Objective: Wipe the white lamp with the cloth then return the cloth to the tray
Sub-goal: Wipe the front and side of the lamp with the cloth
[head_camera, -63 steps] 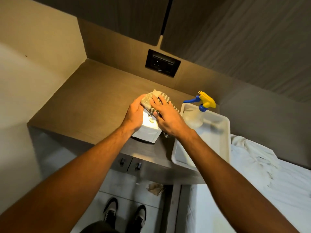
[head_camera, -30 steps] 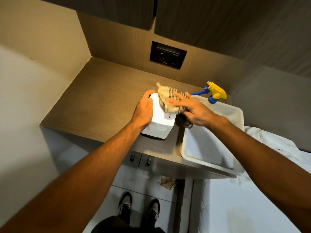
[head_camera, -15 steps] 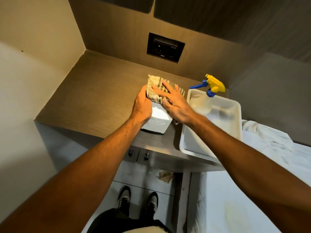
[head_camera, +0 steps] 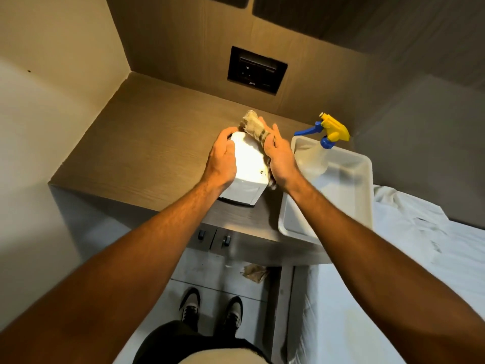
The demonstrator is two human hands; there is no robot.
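Wood-grain worktop (head_camera: 147, 143) in a wall corner, carrying a lit white lamp (head_camera: 246, 166) near its front edge and, just beside it on the right, a white tray (head_camera: 288, 222).

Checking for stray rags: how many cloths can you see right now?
2. The striped cloth is under the right hand against the white lamp; a crumpled cloth lies on the floor. Others may be hidden.

Head camera, steep downward, close over nightstand (head_camera: 147, 153)

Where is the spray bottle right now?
The spray bottle stands in the far end of the white tray, right of the lamp.
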